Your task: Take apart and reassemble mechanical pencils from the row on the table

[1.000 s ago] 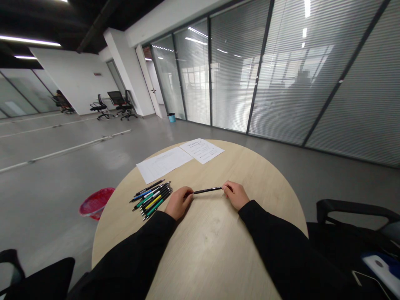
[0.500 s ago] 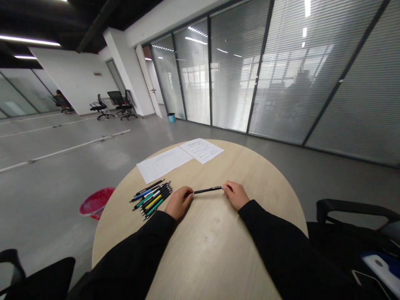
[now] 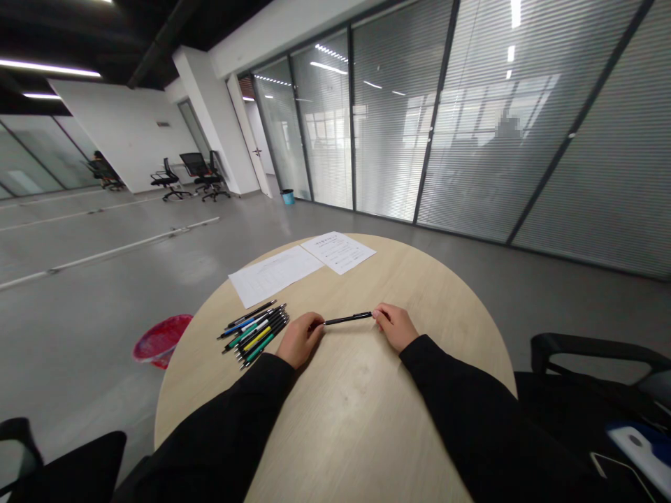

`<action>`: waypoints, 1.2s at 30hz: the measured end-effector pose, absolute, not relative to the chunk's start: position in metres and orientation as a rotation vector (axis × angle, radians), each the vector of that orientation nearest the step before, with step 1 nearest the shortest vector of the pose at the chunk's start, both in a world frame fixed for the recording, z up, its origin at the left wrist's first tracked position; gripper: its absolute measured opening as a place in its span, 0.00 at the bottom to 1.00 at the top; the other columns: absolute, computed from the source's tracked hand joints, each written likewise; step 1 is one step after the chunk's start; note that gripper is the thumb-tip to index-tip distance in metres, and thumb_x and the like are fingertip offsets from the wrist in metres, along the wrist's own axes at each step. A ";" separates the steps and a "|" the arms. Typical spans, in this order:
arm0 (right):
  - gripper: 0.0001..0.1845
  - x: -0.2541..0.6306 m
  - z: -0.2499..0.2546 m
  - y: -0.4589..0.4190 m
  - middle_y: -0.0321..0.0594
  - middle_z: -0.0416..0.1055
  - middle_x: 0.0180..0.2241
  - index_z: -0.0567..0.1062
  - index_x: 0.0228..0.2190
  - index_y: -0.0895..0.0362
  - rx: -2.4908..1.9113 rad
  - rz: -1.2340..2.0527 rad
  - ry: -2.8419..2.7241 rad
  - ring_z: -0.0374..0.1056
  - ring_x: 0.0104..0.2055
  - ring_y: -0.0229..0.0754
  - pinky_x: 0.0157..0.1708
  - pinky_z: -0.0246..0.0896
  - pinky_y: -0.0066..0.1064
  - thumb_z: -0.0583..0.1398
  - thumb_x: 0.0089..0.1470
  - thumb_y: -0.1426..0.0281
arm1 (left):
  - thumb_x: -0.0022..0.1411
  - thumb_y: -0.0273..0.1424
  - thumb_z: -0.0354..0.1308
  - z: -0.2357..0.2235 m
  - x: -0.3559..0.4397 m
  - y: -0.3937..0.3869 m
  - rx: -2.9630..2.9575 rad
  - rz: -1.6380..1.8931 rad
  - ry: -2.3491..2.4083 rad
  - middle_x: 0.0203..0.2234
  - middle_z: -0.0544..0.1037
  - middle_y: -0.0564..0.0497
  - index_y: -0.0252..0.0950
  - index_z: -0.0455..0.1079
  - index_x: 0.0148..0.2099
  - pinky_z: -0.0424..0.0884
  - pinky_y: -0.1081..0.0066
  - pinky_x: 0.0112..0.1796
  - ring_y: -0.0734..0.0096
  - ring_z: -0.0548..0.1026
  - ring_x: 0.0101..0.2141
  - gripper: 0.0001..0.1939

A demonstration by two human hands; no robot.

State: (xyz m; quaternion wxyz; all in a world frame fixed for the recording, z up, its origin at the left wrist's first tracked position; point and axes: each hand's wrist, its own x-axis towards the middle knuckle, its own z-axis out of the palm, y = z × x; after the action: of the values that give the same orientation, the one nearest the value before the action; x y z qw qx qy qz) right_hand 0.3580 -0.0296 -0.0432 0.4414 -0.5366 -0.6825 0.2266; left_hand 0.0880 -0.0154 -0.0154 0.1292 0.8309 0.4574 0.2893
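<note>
At mid-frame, your bare left hand [image 3: 301, 341] and right hand [image 3: 397, 327] pinch opposite ends of a slim, black, plastic-looking pen [image 3: 347, 319]; likely to steady it.

No legible text. Right sheet [image 3: 340, 253], far side of table [image 3: 356, 426]: heading plus printed lines, too small to read. Left sheet [image 3: 276, 275]: faint print, same problem. Small wall plate [image 3: 163, 124], far left: wording can't be told (tiny, blurry). Black pen [image 3: 347, 319]: any lettering too small.
</note>
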 end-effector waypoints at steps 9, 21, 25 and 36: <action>0.16 0.358 -0.043 -0.029 0.32 0.66 0.18 0.69 0.22 0.56 -1.337 0.562 -1.697 0.61 0.24 0.37 0.27 0.51 0.27 0.53 0.60 0.65 | 0.64 0.31 0.52 -0.016 0.088 -0.016 2.413 0.840 1.327 0.30 0.76 0.50 0.36 0.70 0.38 0.68 0.70 0.34 0.68 0.73 0.31 0.07; 0.16 0.358 -0.044 -0.030 0.33 0.66 0.19 0.69 0.22 0.55 -1.332 0.564 -1.692 0.61 0.24 0.37 0.28 0.52 0.27 0.53 0.60 0.65 | 0.63 0.32 0.52 -0.016 0.087 -0.015 2.411 0.856 1.318 0.29 0.76 0.50 0.36 0.70 0.37 0.69 0.69 0.34 0.67 0.73 0.31 0.07; 0.16 0.358 -0.042 -0.030 0.33 0.66 0.19 0.70 0.22 0.56 -1.330 0.567 -1.688 0.61 0.24 0.38 0.27 0.53 0.27 0.53 0.60 0.65 | 0.63 0.32 0.53 -0.017 0.087 -0.015 2.402 0.877 1.314 0.29 0.76 0.50 0.36 0.70 0.37 0.69 0.70 0.33 0.68 0.73 0.30 0.07; 0.13 0.357 -0.056 -0.025 0.38 0.75 0.27 0.78 0.34 0.58 -1.255 0.745 -1.590 0.68 0.24 0.38 0.29 0.62 0.29 0.56 0.56 0.64 | 0.64 0.33 0.52 -0.015 0.088 -0.016 2.401 0.883 1.303 0.28 0.77 0.49 0.36 0.71 0.36 0.69 0.69 0.34 0.68 0.72 0.29 0.08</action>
State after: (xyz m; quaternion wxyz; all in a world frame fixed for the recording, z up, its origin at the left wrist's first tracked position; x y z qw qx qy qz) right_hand 0.3571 -0.0247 -0.0560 0.4720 -0.5128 -0.6493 0.3044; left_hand 0.0884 -0.0161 -0.0151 0.1350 0.8287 0.4496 0.3047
